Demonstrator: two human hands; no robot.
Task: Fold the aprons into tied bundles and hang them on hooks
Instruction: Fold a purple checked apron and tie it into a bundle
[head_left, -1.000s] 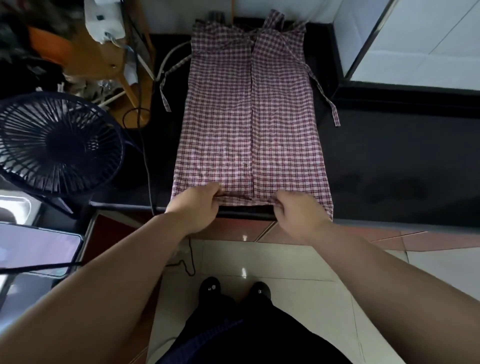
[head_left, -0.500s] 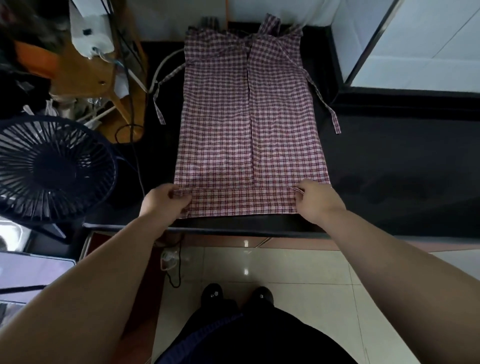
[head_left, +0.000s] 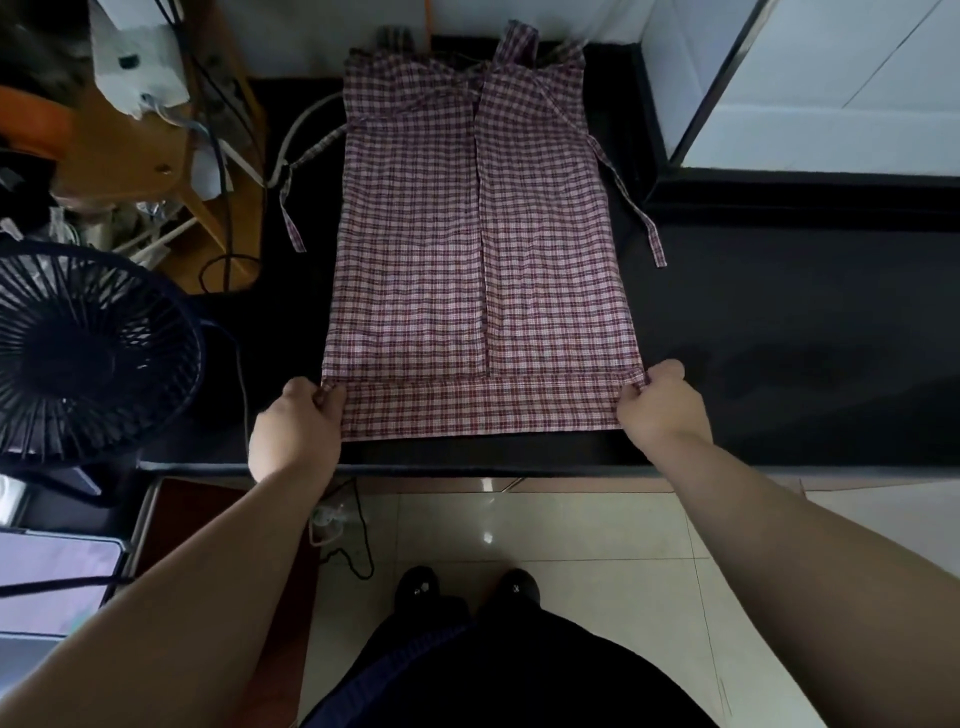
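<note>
Bare forearms, dark trousers (head_left: 498, 670), black shoes (head_left: 418, 587)

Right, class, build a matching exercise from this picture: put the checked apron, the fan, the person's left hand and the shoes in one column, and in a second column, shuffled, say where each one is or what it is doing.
Column one:
1 apron
2 fan
3 left hand
4 shoes

Column two:
A on the tiled floor
B pinching the apron's near left corner
C lying flat on the black counter
D beside the counter's left end

Pairs: 1-C; 2-D; 3-B; 4-A.
</note>
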